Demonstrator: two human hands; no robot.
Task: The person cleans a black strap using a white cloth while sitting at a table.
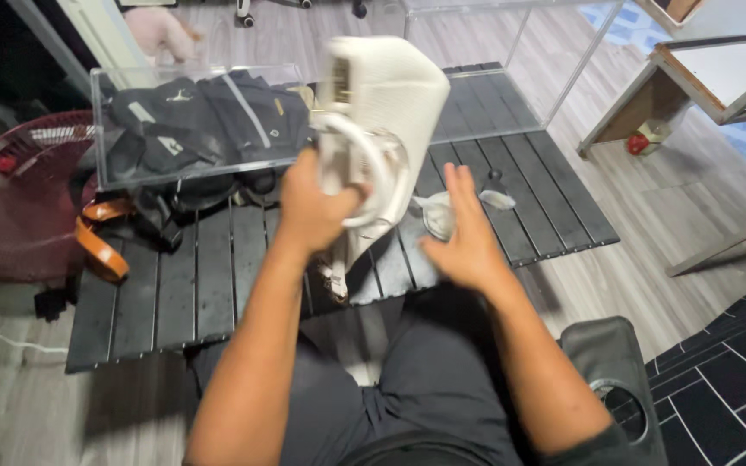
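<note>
A cream-white handbag (390, 95) is held up above a low black slatted table (183, 293), blurred by motion. My left hand (312, 203) grips its round white handle (364, 168). My right hand (468, 233) is open just right of the bag's lower part, fingers pointing up, and holds nothing. A strap end hangs from the bag down to the table between my arms. A small pale object (442, 216) lies on the table behind my right hand, partly hidden.
A clear plastic box (192, 129) with dark clothing stands at the table's back left, a brown strap (97, 242) beside it. A red fan (19, 198) stands at left, a second clear box (511, 78) at the back, white furniture (710, 78) at right.
</note>
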